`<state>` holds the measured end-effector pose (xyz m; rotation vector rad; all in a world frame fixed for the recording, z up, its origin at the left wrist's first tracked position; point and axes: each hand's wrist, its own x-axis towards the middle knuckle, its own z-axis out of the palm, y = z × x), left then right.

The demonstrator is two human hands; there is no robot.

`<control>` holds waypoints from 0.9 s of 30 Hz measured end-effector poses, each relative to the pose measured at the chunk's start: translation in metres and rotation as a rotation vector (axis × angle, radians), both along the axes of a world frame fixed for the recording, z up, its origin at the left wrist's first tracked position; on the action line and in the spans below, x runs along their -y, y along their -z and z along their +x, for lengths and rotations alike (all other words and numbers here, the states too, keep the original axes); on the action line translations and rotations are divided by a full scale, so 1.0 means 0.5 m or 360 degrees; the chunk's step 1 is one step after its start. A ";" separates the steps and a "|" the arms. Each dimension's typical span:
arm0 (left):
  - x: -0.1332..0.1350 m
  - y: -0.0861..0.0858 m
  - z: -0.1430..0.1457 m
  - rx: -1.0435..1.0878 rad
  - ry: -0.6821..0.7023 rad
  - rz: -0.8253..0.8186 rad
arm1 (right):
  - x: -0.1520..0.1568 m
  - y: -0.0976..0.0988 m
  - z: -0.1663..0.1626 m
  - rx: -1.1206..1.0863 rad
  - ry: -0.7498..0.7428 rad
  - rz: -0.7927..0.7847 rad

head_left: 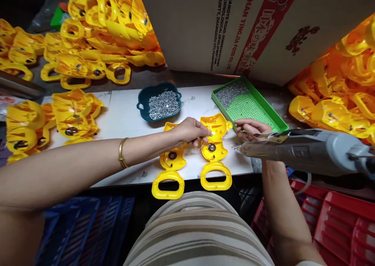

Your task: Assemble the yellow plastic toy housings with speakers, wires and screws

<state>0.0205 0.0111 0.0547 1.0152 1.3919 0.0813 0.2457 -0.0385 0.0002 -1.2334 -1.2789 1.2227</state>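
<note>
My left hand (193, 132) is closed in a pinch over a yellow plastic shell half (217, 126) that carries wires and a round dark part. Whatever sits between its fingertips is too small to name. A second yellow shell half (172, 161) lies under my left wrist, partly covered. Both shells end in a loop handle near the table edge. My right hand (252, 129) has curled fingers beside the green tray (268, 109), partly behind an electric screwdriver (295, 145). The screwdriver's tip points down near the right shell. What my right fingers hold is hidden.
A dark teal basket (143, 113) holds small metal screws; more lie in the green tray. Yellow shells (99, 35) pile at the back left, others (336, 109) at right. A cardboard box (193, 31) stands behind. Blue crates (88, 227) and red crates (331, 219) sit below.
</note>
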 end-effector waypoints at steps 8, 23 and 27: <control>0.009 0.025 -0.008 0.0085 -0.0025 -0.0068 | -0.065 -0.066 -0.052 0.1104 -0.0776 -0.0311; 0.014 0.033 -0.010 0.0291 -0.0066 0.0002 | -0.047 -0.058 -0.078 0.0784 -0.0752 -0.0408; 0.021 0.028 -0.018 0.0171 0.0132 0.0080 | -0.044 -0.063 -0.083 0.0810 -0.0625 -0.0409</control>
